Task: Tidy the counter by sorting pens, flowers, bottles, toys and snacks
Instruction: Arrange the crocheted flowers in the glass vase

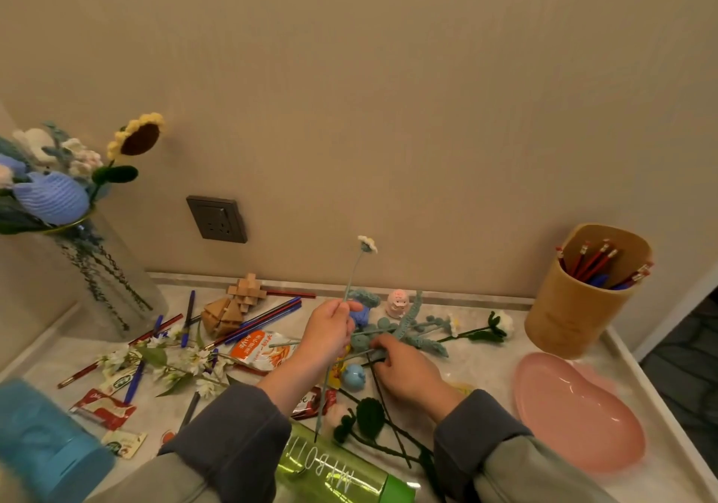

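Observation:
My left hand (328, 333) pinches the thin teal stem of a small white crochet daisy (367, 244) and holds it upright above the counter. My right hand (404, 370) grips the stems of the teal crochet flowers (412, 327) lying in a heap at the middle. Dark green crochet stems and leaves (369, 417) lie in front of it. A glass vase (112, 281) at the left holds a crochet sunflower (136, 139) and blue flowers. Red and blue pens (268, 316) lie scattered. A tan pen cup (579, 300) stands at the right with pens inside.
A pink dish (575, 413) lies at the right. A green bottle (334, 471) lies at the front edge, a blue bottle (42, 440) at the front left. Snack packets (260, 349), wooden puzzles (233, 308), a pink pig toy (397, 302) and a white flower spray (171, 362) clutter the counter.

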A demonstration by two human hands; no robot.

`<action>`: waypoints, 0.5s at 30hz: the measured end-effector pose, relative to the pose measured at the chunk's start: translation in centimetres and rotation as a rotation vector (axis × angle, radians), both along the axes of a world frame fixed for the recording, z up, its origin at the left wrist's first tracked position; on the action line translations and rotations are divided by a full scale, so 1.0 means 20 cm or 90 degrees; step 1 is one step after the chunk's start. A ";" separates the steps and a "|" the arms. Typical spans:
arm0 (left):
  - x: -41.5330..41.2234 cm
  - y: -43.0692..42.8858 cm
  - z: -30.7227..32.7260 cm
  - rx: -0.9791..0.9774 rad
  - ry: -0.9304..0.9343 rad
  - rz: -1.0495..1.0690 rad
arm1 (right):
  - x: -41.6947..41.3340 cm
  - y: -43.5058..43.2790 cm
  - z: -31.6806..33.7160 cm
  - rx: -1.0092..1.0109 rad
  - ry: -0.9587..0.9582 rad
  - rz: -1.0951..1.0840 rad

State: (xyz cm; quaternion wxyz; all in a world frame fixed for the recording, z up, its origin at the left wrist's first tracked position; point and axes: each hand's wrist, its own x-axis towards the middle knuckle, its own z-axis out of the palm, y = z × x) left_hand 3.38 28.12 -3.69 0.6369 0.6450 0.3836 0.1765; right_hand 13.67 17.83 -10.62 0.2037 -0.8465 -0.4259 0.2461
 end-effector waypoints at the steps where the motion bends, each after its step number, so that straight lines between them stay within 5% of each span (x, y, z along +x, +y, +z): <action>1: 0.00 0.00 -0.01 0.005 0.005 -0.002 | 0.00 0.01 0.00 0.007 -0.017 0.000; 7: 0.02 0.02 -0.04 0.095 0.019 0.006 | -0.01 0.03 0.08 0.167 -0.089 -0.102; 15: 0.02 0.00 -0.07 0.231 0.057 -0.009 | -0.07 0.05 0.27 0.333 -0.031 -0.175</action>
